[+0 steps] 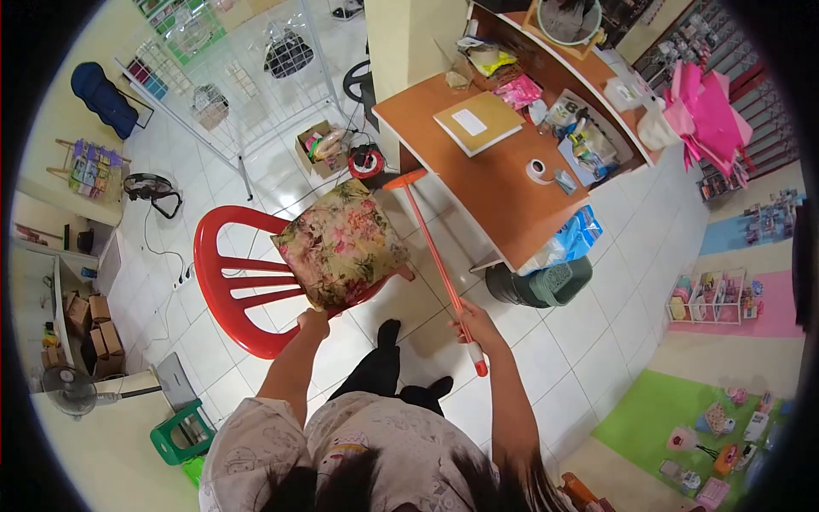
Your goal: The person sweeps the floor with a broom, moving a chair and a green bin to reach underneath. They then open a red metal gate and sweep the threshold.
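In front of me is a red plastic chair [223, 294] with a floral cushion [339, 243] on its seat. My left hand [314, 321] is closed at the near edge of the seat, right by the cushion's corner; its fingertips are partly hidden. Closed around the lower handle, my right hand [479, 328] holds an orange long-handled broom [433, 247]. The broom slants away from me, its orange head by the left edge of the desk, and its white and red grip end pokes out below my hand.
A brown desk [503, 213] carries a notebook [478, 118], a tape roll [537, 171] and packages. Beneath its right end stands a dark bin [520, 288]. A cardboard box [317, 158], a red cable reel [367, 160], floor fan [152, 189] and wire rack [230, 85] lie beyond the chair.
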Action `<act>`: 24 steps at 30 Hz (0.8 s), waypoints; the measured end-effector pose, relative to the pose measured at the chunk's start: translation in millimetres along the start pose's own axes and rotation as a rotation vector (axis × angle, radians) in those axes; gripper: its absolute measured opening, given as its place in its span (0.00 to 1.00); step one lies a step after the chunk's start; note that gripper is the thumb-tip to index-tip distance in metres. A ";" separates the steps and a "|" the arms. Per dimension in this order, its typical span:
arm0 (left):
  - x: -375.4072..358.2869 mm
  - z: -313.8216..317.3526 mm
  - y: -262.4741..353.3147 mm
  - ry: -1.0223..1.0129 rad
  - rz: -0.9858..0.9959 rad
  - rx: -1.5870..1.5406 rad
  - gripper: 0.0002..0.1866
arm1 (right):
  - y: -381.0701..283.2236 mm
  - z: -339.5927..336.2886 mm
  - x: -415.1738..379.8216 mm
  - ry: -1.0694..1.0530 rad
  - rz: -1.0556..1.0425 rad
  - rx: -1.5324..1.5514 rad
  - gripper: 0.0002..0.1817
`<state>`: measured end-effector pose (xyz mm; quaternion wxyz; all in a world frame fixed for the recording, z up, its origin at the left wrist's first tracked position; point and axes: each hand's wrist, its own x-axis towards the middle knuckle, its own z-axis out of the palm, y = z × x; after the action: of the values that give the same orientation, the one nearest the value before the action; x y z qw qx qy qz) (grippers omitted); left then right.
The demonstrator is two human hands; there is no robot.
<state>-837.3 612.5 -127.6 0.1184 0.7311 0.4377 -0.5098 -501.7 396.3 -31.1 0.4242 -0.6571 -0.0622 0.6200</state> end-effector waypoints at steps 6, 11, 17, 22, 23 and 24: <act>-1.2 43.0 -49.1 0.070 0.035 -0.023 0.24 | 70.9 -8.6 35.5 0.326 -0.165 -0.852 0.22; -1.2 99.6 -102.2 0.004 -0.033 -0.006 0.28 | 131.6 -61.9 -57.1 0.301 -0.016 -0.829 0.23; -24.1 122.6 -148.9 -0.092 -0.110 -0.023 0.31 | 62.5 -20.2 -170.6 0.314 0.239 -0.950 0.23; -29.6 141.5 -172.1 -0.110 -0.169 -0.115 0.30 | 40.3 -31.2 -192.6 0.282 0.112 -0.885 0.23; -35.1 138.7 -175.4 -0.157 -0.204 -0.154 0.31 | 12.5 -12.9 -201.3 0.275 0.056 -0.873 0.23; -32.5 140.6 -175.3 -0.183 -0.226 -0.194 0.30 | -4.7 -3.2 -200.5 0.265 0.002 -0.859 0.23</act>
<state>-1064.0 611.7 -115.7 0.1698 0.6127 0.5518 -0.5397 -541.6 275.8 124.3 0.1168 -0.8475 -0.2585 0.4487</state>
